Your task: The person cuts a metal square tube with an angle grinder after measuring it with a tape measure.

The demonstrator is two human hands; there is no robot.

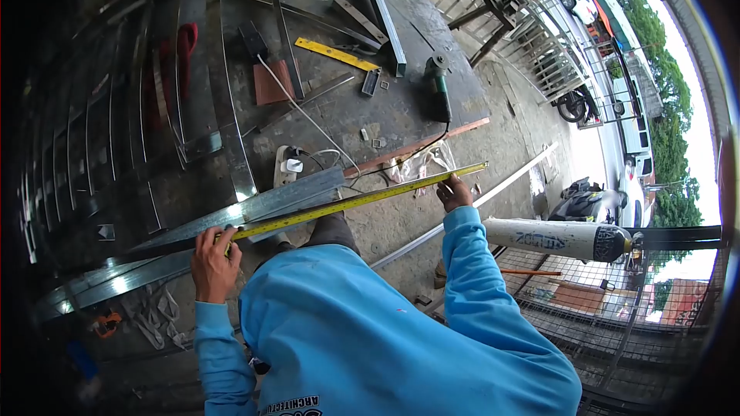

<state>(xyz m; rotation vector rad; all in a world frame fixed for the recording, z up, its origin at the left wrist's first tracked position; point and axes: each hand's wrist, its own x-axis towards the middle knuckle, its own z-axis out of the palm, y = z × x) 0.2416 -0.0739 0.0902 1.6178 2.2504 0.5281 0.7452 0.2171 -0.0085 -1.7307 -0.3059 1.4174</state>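
A yellow tape measure [347, 202] is stretched out in front of my body, its blade rising to the right. My left hand [214, 263] is closed around its body end, beside galvanized metal tubes [289, 191] at the bench edge. With fingers pinched on the blade near its free end, my right hand [455, 192] is out past the bench over the concrete floor. The blade crosses in front of the tube ends in this view. Most of the tape's case is hidden by my left fingers.
The dark metal workbench [416, 23] carries an angle grinder [438, 88], a yellow try square [335, 54], a power strip [287, 166] with cords, and several metal bars. A white gas cylinder [547, 239] lies at right. A long light bar [505, 195] rests on the floor.
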